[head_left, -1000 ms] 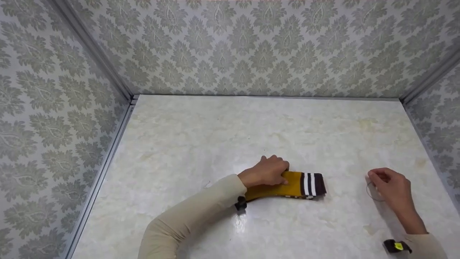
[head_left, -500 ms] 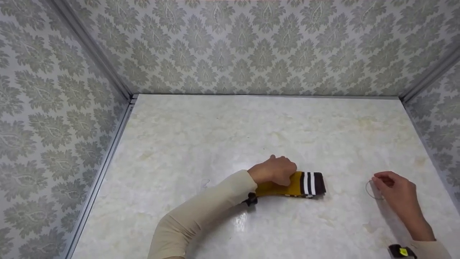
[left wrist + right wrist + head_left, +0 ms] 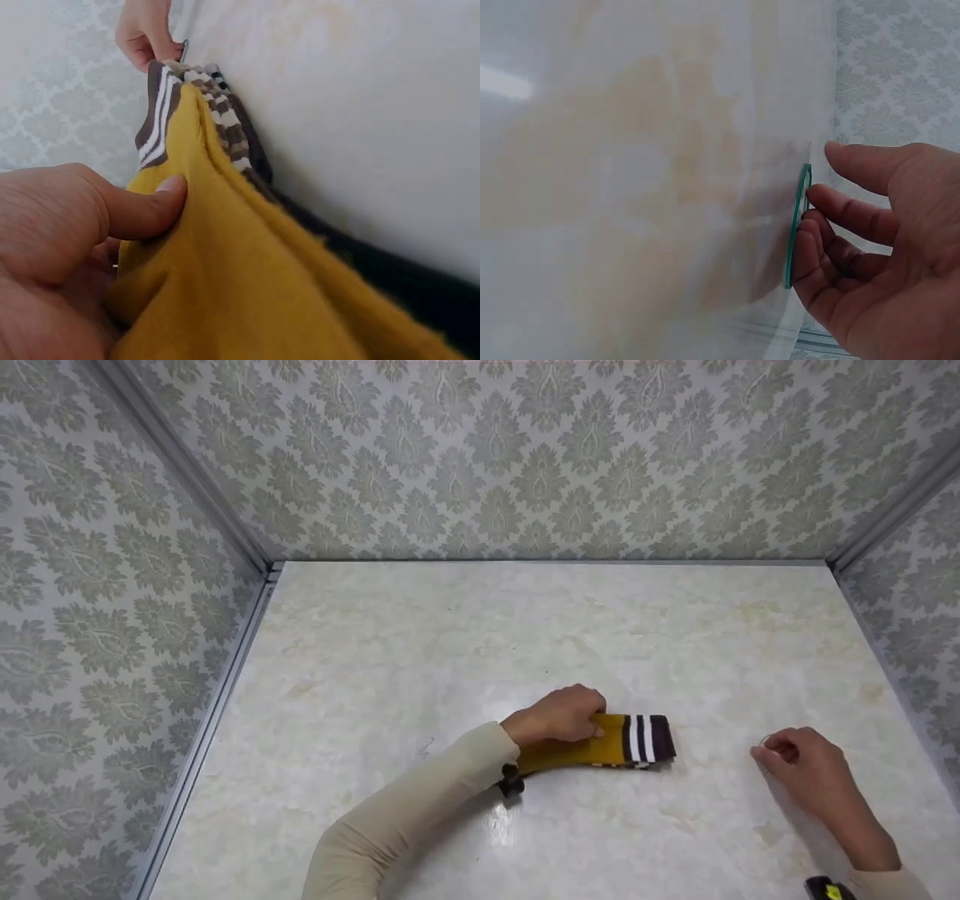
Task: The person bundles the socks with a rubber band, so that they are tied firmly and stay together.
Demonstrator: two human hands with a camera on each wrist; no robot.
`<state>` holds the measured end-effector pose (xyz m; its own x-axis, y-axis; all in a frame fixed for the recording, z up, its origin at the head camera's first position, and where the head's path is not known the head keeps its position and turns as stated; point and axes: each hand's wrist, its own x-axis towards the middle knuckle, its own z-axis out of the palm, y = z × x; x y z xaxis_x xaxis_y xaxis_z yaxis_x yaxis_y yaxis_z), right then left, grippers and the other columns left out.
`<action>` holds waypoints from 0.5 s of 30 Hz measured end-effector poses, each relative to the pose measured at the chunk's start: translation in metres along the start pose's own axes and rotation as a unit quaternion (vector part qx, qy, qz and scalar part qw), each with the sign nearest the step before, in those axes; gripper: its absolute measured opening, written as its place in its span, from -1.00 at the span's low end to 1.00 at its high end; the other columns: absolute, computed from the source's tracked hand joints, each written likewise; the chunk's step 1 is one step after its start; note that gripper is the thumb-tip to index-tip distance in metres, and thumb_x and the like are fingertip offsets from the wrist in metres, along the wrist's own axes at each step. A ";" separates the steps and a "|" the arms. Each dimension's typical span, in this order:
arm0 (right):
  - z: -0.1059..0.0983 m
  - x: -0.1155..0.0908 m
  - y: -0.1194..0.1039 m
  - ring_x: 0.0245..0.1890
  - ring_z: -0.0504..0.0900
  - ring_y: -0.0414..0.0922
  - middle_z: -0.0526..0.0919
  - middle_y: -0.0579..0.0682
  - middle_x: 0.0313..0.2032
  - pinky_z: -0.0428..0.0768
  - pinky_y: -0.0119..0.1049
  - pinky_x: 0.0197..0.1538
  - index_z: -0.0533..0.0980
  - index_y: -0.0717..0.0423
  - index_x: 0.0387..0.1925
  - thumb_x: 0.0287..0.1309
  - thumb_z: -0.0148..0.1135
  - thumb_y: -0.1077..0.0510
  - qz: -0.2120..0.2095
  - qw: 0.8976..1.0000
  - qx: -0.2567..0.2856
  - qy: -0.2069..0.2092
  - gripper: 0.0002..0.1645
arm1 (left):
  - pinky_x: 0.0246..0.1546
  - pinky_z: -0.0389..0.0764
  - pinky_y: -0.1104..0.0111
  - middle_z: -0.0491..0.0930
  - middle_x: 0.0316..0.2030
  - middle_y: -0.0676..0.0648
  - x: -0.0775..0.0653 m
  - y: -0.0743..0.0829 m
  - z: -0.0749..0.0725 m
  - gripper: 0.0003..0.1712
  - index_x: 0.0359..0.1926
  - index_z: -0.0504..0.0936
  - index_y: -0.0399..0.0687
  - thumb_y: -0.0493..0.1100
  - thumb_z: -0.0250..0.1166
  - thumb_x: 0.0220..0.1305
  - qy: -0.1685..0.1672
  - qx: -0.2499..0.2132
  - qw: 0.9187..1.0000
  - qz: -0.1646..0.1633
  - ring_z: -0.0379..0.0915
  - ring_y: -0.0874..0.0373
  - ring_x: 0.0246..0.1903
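Mustard-yellow socks with white-striped dark cuffs lie in a flat stack near the middle of the table. Under the yellow one, brown-and-white checked and dark layers show in the left wrist view. My left hand grips the stack left of the cuffs, its thumb pressed on the yellow fabric. Off to the right, my right hand holds a thin green elastic band at its curled fingers. In the head view only a small arc of that band shows by the fingertips.
The pale marbled table runs back to a patterned wall. Another patterned wall rises along the left edge, with a grey metal frame at the corner. A thin thread-like mark lies left of the socks.
My left hand slid right along the socks, then back left. The right hand moved down, then a little left towards the socks, and the band's loop, hanging visible before, is now mostly hidden.
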<state>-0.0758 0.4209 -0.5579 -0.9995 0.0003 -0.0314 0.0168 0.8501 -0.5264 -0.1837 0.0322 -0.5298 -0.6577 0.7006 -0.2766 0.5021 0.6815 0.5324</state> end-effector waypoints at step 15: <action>0.008 0.005 -0.015 -0.31 0.55 -0.18 0.68 0.07 -0.28 0.49 -0.43 -0.25 0.56 0.26 -0.13 0.58 0.19 0.17 -0.011 0.999 0.028 0.039 -0.81 | -0.27 0.41 0.42 0.68 -0.26 0.00 0.004 -0.020 -0.006 -0.85 -0.04 0.79 -0.15 -0.15 0.42 0.56 0.047 -0.068 0.996 0.039 0.42 0.14 -0.34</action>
<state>-0.0806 0.4042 -0.5573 -0.9986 0.0242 0.0462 -0.0066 0.8199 -0.5724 -0.1996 0.0203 -0.5367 -0.6721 0.7235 -0.1577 0.4770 0.5859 0.6551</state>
